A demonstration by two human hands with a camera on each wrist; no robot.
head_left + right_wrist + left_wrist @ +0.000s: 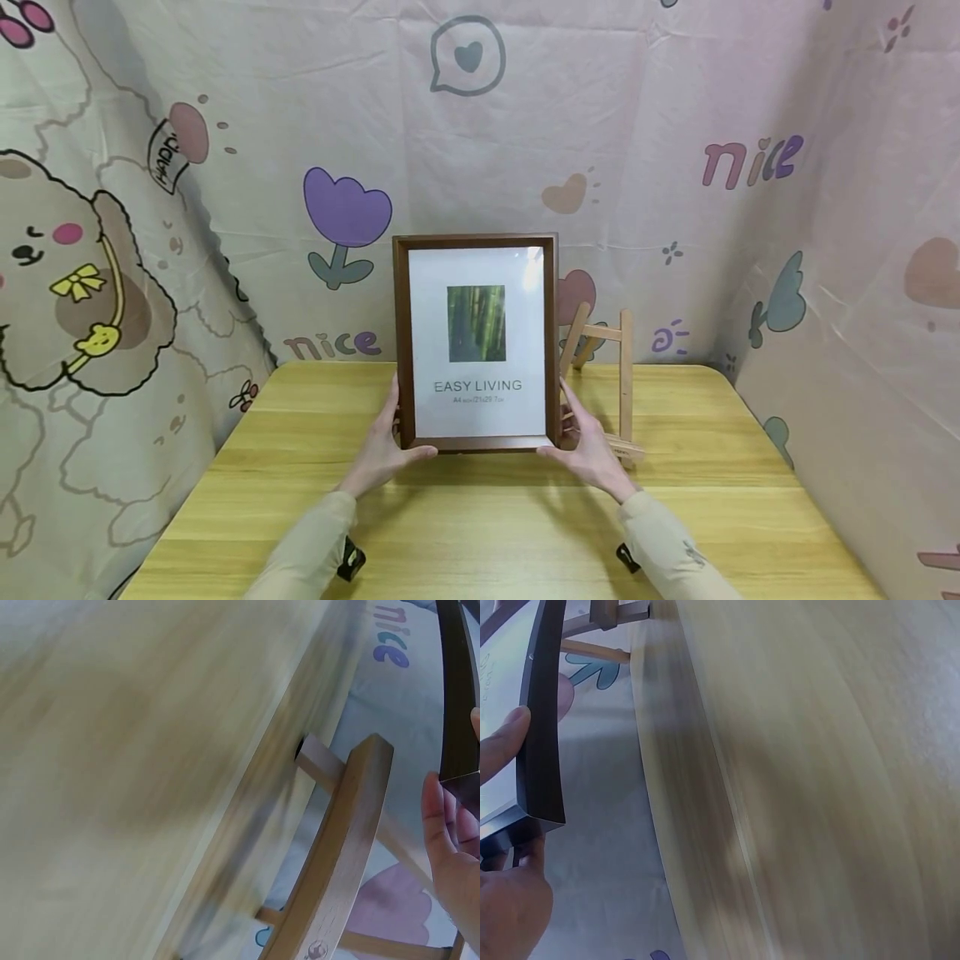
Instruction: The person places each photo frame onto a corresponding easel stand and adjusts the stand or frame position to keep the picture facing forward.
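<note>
A brown-framed picture frame stands upright in the middle of the head view, with a small green bamboo picture and the words EASY LIVING behind its glass. My left hand grips its lower left corner, thumb on the front bottom edge and fingers at the side. At the opposite lower corner, my right hand holds it the same way. In the left wrist view, the left thumb presses the front of the frame. The right wrist view shows the right fingers by the frame's dark edge.
Behind and to the right of my right hand stands a small wooden easel, close to that hand. Below is a light wooden table. A patterned cloth hangs at the back and both sides.
</note>
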